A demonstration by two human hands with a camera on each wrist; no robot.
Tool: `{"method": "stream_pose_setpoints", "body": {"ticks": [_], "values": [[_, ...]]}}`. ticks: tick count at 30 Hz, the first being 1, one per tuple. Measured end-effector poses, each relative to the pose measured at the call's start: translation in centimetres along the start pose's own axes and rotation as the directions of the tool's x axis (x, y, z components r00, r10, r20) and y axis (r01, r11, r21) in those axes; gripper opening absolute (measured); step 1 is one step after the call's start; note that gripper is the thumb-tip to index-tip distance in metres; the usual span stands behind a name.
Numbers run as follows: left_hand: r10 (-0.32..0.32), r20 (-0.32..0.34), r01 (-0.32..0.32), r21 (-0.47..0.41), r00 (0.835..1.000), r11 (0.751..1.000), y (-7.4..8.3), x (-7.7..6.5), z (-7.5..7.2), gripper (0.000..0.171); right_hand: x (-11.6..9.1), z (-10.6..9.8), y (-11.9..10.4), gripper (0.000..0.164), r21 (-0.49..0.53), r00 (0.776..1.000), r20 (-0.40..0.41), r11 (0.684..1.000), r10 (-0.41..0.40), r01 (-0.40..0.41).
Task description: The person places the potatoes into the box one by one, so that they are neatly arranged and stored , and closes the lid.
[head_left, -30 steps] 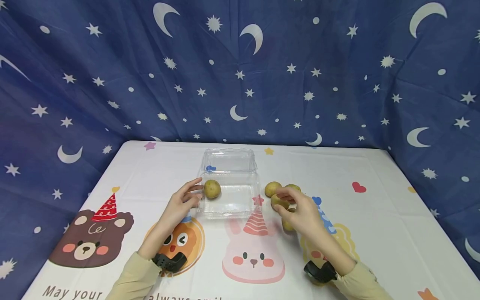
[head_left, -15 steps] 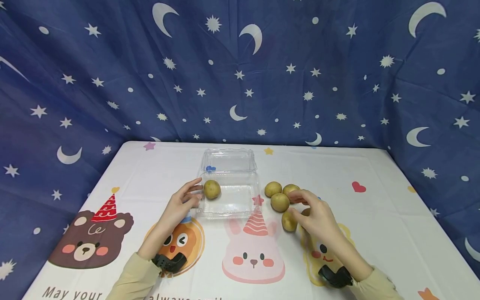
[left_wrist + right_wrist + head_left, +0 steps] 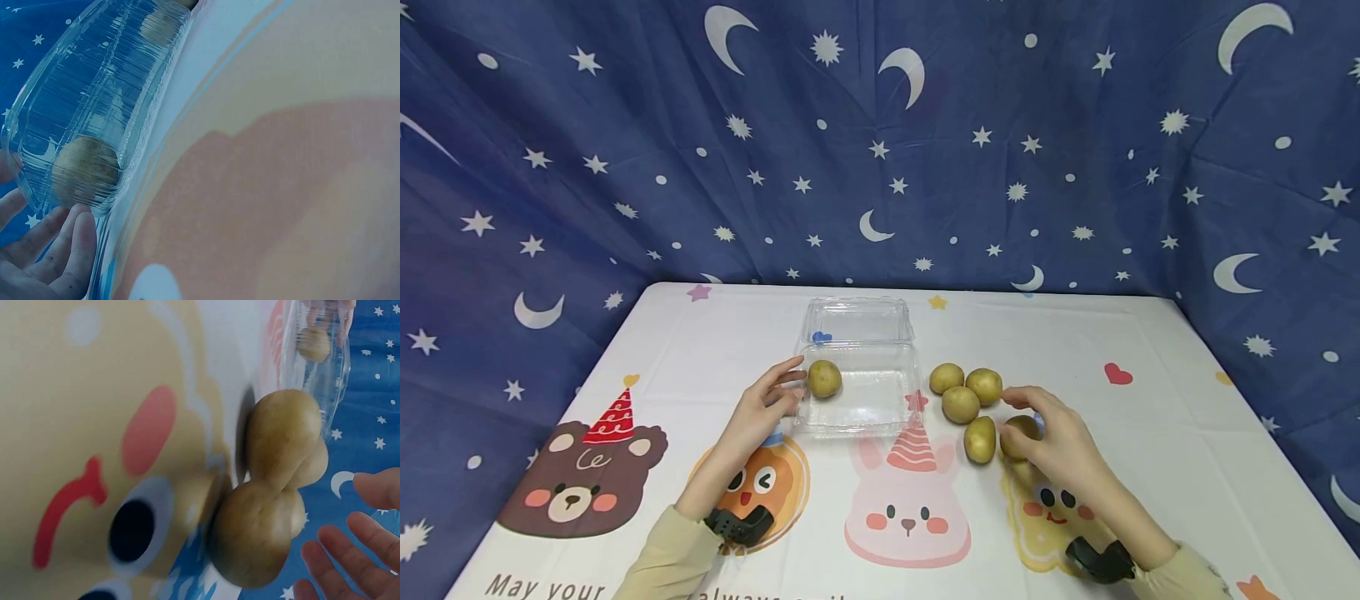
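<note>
A clear plastic clamshell box point(image 3: 880, 400) lies with its lid folded back, one potato point(image 3: 824, 379) inside near its left wall. My left hand point(image 3: 772, 398) touches that left wall from outside with extended fingers; the left wrist view shows its fingers point(image 3: 81, 250) against the plastic beside the potato. Right of the box sit several more potatoes point(image 3: 960, 405) in a loose group. My right hand point(image 3: 1056, 437) is spread over the rightmost potato point(image 3: 1019, 438), partly hiding it. In the right wrist view, a gap shows between the fingers point(image 3: 340, 562) and the nearest potato point(image 3: 253, 534).
The white tablecloth point(image 3: 1157, 450) has printed cartoon animals, hearts and stars. A dark blue curtain point(image 3: 865, 167) with moons and stars hangs behind the table and along its sides. Both wrists carry black straps point(image 3: 1099, 560).
My right hand has moved right, away from the middle potatoes to the rightmost one, uncovering the others. The left hand, the box and the potato inside have stayed in place.
</note>
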State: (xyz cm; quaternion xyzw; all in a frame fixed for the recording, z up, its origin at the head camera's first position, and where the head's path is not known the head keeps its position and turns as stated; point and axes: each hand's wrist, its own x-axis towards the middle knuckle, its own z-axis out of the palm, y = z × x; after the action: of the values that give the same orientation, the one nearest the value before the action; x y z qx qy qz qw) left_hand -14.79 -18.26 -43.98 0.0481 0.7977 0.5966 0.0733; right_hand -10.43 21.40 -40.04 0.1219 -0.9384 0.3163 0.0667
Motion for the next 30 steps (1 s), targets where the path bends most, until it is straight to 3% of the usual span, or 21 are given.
{"method": "stream_pose_setpoints", "body": {"ticks": [12,30], "values": [[-0.004,-0.002,0.004,-0.004,1.0,1.0,0.0,0.0,0.0,0.052,-0.5,-0.2,1.7,0.044,-0.055,0.999,0.048,0.998,-0.022,0.025],[0.0,0.002,0.0,-0.008,1.0,1.0,-0.1,0.1,0.0,0.053,-0.7,-0.3,2.4,0.052,-0.112,0.995,0.093,0.993,-0.031,0.041]]}}
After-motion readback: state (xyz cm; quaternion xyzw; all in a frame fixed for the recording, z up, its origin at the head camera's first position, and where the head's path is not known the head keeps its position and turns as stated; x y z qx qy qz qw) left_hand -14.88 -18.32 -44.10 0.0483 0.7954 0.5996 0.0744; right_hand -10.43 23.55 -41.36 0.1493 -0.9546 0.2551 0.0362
